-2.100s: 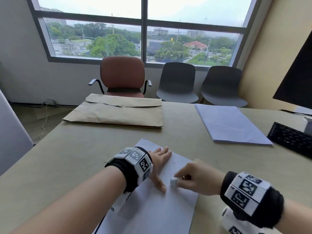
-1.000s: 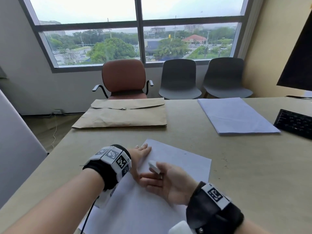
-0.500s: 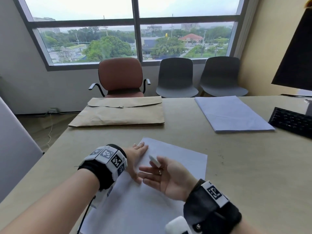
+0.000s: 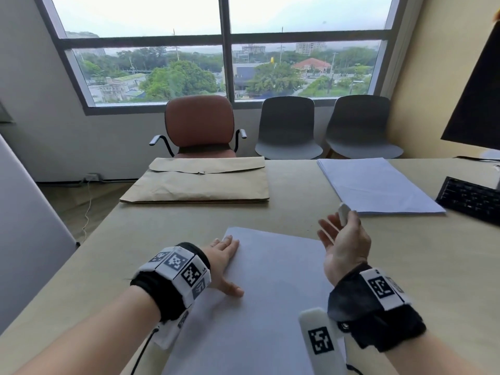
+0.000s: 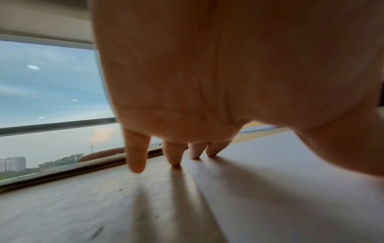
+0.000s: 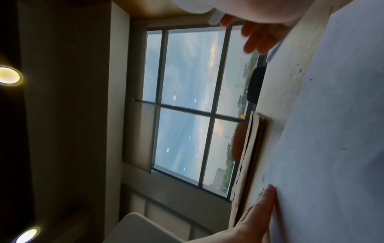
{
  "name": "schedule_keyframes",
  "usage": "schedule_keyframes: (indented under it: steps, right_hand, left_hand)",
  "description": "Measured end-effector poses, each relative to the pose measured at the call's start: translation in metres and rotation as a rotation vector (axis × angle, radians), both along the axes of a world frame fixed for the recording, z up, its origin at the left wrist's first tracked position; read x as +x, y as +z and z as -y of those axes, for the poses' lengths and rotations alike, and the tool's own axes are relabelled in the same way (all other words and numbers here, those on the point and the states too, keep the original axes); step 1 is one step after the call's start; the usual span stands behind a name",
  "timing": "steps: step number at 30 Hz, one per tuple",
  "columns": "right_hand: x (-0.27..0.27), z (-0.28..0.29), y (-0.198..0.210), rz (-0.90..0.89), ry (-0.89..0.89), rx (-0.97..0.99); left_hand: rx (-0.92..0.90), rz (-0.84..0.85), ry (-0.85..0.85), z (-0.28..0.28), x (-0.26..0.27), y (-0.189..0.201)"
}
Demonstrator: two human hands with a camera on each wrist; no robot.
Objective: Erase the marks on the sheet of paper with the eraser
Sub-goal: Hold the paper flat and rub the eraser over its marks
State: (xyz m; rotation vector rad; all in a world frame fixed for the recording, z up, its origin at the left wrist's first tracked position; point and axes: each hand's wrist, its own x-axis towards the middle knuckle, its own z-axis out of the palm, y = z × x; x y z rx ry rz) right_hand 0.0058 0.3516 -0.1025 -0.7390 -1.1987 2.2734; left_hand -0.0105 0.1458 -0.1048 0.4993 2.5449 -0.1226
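A white sheet of paper (image 4: 270,288) lies on the beige table in front of me; no marks show on it in the head view. My left hand (image 4: 224,263) lies flat on the sheet's left edge, fingers straight, pressing it down; the left wrist view shows its fingertips (image 5: 174,159) touching the surface. My right hand (image 4: 342,236) hovers palm-up above the sheet's far right corner and pinches a small white eraser (image 4: 344,213) between thumb and forefinger. The other fingers are spread. The eraser (image 6: 215,18) barely shows at the top of the right wrist view.
A brown envelope (image 4: 197,182) lies at the table's far side, a stack of white paper (image 4: 378,185) at the far right, a black keyboard (image 4: 470,198) at the right edge under a monitor (image 4: 479,104). Three chairs stand beyond the table by the window.
My right hand lifted off the sheet, turned palm-up with the eraser, and has now swung right and away to the sheet's far right corner. The left hand stays pressed on the paper.
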Motion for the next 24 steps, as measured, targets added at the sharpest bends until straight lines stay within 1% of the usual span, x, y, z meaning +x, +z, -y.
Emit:
schedule_keyframes:
  steps: [1,3,5,7,8,9,10,11,12,14,15,16,17,19,20,22,24]
  right_hand:
    - [0.001,0.002,0.001,-0.001,0.088,-0.023]
    - [0.005,0.009,0.003,0.046,0.346,-0.094]
    - [0.01,0.017,-0.002,0.17,0.632,-0.134]
    - [0.019,0.024,-0.008,0.299,0.897,-0.105]
    - [0.021,0.024,-0.012,0.328,1.001,-0.084]
    - [0.02,0.023,-0.014,0.345,1.069,-0.076]
    - [0.016,0.02,-0.016,0.347,1.085,-0.085]
    - [0.008,0.015,-0.017,0.343,1.022,-0.097]
    - [-0.003,0.01,-0.017,0.327,0.886,-0.093]
    - [-0.023,-0.002,-0.013,0.308,0.54,0.021]
    - [-0.031,-0.007,-0.011,0.3,0.407,0.086]
    - [-0.035,-0.01,-0.008,0.292,0.353,0.133]
    - [-0.036,-0.01,-0.004,0.276,0.379,0.162]
    - [-0.031,0.0,0.007,0.251,0.6,0.274]
    - [-0.028,0.008,0.011,0.252,0.745,0.397]
    - [-0.023,0.026,0.014,0.239,1.02,0.703]
    - [-0.024,0.041,0.012,0.24,1.208,0.942]
  left_hand:
    - [-0.008,-0.004,0.004,-0.001,0.002,0.002]
    - [-0.021,0.004,0.015,-0.002,0.003,0.007]
    - [-0.024,0.012,0.018,-0.001,0.001,0.013]
    - [-0.024,-0.003,0.003,0.001,-0.001,0.015]
    - [-0.02,-0.014,-0.004,0.001,-0.002,0.016]
    - [-0.013,-0.021,-0.008,0.001,-0.002,0.016]
    - [-0.004,-0.026,-0.012,0.002,-0.002,0.017]
    - [0.009,-0.03,-0.013,0.003,-0.002,0.017]
    - [0.021,-0.029,-0.01,0.004,-0.002,0.017]
    - [0.041,-0.024,0.001,0.006,-0.005,0.018]
    - [0.05,-0.024,0.006,0.008,-0.006,0.019]
    - [0.062,-0.026,0.011,0.008,-0.008,0.019]
    - [0.077,-0.032,0.017,0.009,-0.011,0.019]
    - [0.116,-0.042,0.035,0.01,-0.015,0.017]
    - [0.132,-0.046,0.041,0.011,-0.017,0.015]
    - [0.146,-0.043,0.034,0.011,-0.019,0.009]
    - [0.142,-0.006,0.026,0.011,-0.018,0.005]
